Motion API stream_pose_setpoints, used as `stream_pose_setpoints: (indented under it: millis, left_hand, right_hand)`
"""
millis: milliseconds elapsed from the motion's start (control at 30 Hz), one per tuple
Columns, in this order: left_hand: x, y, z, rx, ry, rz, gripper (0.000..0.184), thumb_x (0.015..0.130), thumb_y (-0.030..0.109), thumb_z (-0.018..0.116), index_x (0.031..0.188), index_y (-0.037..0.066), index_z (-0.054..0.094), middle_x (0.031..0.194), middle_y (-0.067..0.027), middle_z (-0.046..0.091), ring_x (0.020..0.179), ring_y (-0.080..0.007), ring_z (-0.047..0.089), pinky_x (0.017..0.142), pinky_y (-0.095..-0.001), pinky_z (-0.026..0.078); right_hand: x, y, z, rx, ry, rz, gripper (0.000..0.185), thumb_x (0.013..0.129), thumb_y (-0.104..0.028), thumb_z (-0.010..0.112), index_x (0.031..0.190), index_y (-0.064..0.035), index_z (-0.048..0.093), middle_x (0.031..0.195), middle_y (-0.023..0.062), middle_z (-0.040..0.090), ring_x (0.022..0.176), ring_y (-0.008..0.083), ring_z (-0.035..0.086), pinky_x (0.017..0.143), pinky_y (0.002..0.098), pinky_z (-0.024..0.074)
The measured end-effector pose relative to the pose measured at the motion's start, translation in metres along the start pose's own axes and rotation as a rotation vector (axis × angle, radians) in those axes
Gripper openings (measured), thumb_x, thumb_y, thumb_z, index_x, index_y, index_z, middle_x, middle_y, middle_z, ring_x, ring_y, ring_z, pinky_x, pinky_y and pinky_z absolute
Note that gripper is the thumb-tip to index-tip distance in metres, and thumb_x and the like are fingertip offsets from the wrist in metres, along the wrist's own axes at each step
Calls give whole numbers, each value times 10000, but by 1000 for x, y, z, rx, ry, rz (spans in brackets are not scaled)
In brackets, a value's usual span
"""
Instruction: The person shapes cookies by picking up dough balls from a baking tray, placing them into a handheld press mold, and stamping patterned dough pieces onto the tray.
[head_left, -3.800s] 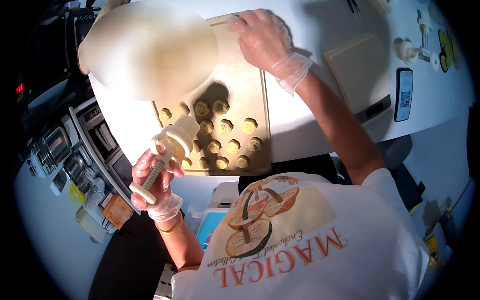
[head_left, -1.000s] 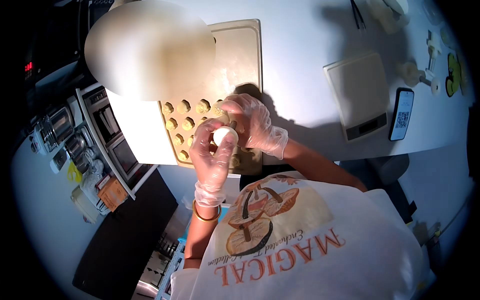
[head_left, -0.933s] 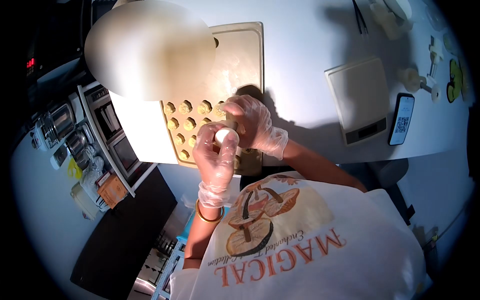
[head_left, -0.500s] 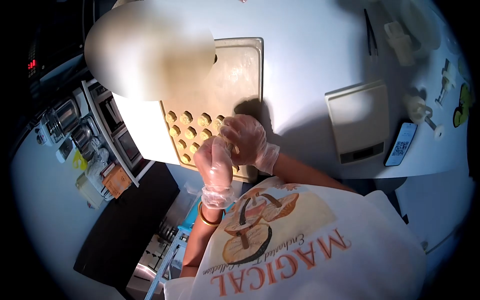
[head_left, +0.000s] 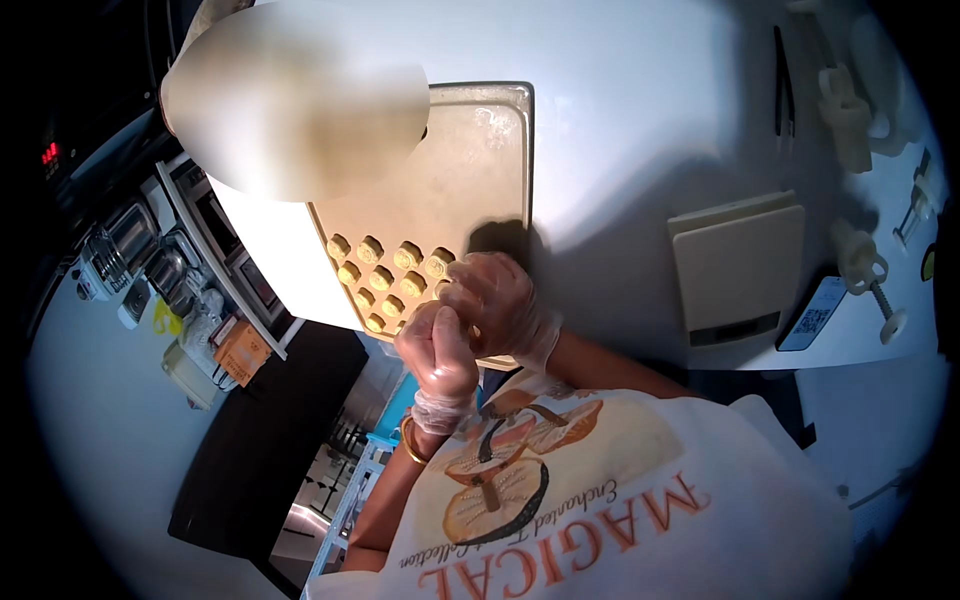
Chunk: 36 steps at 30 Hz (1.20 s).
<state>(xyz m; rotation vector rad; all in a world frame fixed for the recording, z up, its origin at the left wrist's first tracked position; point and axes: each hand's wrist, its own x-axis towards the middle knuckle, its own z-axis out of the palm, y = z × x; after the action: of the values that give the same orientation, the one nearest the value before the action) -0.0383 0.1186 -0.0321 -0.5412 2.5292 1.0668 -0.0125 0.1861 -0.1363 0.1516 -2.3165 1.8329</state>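
Both of my hands wear clear plastic gloves and meet over the near right part of a beige tray. My left hand is closed, its thumb on top, against the plunger end of a white press that the fingers now almost wholly hide. Wrapped round the lower part of that press is my right hand, just right of the left one. Small yellow moulded dough pieces lie in rows on the tray, left of my hands, some hidden beneath them.
Right of the tray lie a flat scale, a phone and dark tweezers. White plunger parts stand at the far right. A blurred oval covers the upper left. Shelves and a cardboard box are at the left.
My right hand has come from the tray's far edge and my left from the left side; both have met on the press. Its knob and spring, visible earlier, are now covered. The view has shifted.
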Motion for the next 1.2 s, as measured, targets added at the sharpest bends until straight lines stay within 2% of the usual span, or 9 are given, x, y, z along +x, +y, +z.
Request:
stream_pose_setpoints:
  millis: [267,467,500,600,667,700,800,933,1200]
  left_hand:
    - [0,-4,0,31,22,71,248,817,83,441,661,-40,590,558,-120,530,502,-192,498,498,-320,389]
    - [-6,3,-2,-132,61,-29,244,862,122,495,666,3,577,547,2,473,488,-79,431,435,-258,317]
    - [-7,-8,-3,-376,83,-53,224,896,183,537,723,46,570,588,55,449,491,-35,381,418,-223,263]
    - [-5,-23,-21,-221,-55,200,237,899,278,573,810,60,553,726,43,468,654,-66,409,557,-219,314]
    - [-9,-24,-24,-244,-37,211,246,885,288,559,898,43,569,810,1,504,754,-117,453,692,-259,366]
    - [-11,-24,-27,-199,-36,173,275,913,325,510,940,63,588,884,8,508,802,-110,466,672,-259,357]
    - [-25,-22,-34,-227,-73,120,285,921,362,508,1011,105,591,918,30,526,801,-92,472,671,-247,340]
    - [-31,-35,-42,-237,-116,81,361,929,427,488,1101,128,594,1029,32,565,859,-86,486,697,-252,336]
    - [-37,-43,-32,-329,-187,96,484,888,471,485,1212,118,556,1158,-12,563,1034,-135,487,783,-280,356]
  right_hand:
    - [-2,-2,4,-48,77,-30,332,712,-290,650,974,-102,573,981,123,582,803,318,595,738,439,485]
    - [-7,-9,7,-63,27,-3,373,676,-289,682,987,-103,589,988,117,583,812,326,602,749,443,486]
    - [-15,-5,11,-72,-13,66,396,678,-299,689,1006,-100,592,1003,121,580,835,336,601,764,442,486]
    - [-14,-3,-10,-163,-10,-104,533,675,-311,716,1136,-82,580,1064,118,575,1033,334,543,856,441,462]
    - [-17,-17,-50,-261,17,-160,574,666,-262,714,1189,-78,567,1084,117,579,1106,318,500,900,447,444]
    - [-27,-22,-63,-251,102,-215,575,663,-224,703,1201,-79,562,1090,121,582,1120,307,488,913,448,437]
    - [-91,-16,-180,-658,269,-132,452,762,-136,616,1188,6,566,1132,164,587,1099,313,535,945,436,436]
    - [-172,-8,-298,-1037,359,279,360,792,2,504,1148,5,558,1124,160,595,1086,348,528,970,441,408]
    - [-197,19,-314,-1180,214,416,418,750,22,501,1160,-35,565,1100,132,638,1130,357,513,979,441,399]
